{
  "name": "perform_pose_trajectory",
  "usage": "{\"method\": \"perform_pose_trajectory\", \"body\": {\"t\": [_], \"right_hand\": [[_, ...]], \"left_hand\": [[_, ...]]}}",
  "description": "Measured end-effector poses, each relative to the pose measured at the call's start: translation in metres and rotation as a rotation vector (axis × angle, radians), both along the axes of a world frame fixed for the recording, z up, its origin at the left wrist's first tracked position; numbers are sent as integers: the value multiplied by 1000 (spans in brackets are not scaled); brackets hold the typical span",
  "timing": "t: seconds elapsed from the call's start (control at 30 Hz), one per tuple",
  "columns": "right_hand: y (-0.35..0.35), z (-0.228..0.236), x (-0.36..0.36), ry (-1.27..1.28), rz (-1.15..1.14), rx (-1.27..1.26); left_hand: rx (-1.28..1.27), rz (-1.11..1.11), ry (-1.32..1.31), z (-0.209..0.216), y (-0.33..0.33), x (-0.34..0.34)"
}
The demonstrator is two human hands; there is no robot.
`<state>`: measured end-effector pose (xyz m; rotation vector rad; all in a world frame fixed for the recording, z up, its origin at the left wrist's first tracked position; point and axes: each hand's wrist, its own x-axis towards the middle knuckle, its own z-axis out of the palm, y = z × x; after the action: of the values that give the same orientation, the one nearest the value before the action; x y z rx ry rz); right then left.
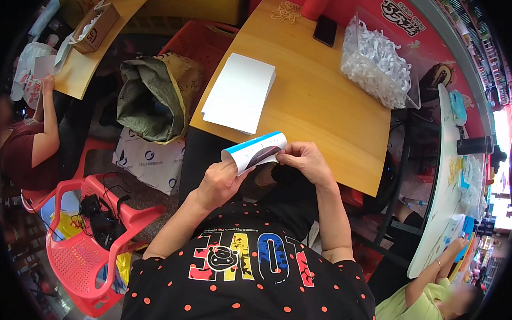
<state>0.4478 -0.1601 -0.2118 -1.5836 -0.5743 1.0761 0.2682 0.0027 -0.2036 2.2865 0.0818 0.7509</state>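
Between my two hands, over my lap and just off the table's near edge, is a curled printed sheet (246, 150), white with a blue band and a dark picture. My left hand (217, 184) grips its left lower side, fingers wrapped round it. At its right edge my right hand (305, 160) pinches the paper between thumb and fingers. Beyond the sheet, a stack of white paper sheets (240, 93) lies at the left side of the wooden table (319, 117); its upper faces are blank.
A clear bin (377, 65) of white paper strips, a black phone (325, 31) and rubber bands (286, 12) are on the table's far part. An open sack (151, 100) and a red plastic chair (83, 255) stand to the left. Other people work at tables on both sides.
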Motion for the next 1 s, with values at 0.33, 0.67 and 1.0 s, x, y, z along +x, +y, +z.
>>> {"method": "perform_pose_trajectory", "body": {"t": [0.33,0.67,1.0], "right_hand": [[1,-3,-6,-92,-15,-20],[0,1,-8,-89,-94,63],[16,0,-33,-1115,-237,282]], "left_hand": [[-3,2,-33,0,1,1],[-19,5,-24,-3,4,-1],[-170,84,5,-5,1,4]]}}
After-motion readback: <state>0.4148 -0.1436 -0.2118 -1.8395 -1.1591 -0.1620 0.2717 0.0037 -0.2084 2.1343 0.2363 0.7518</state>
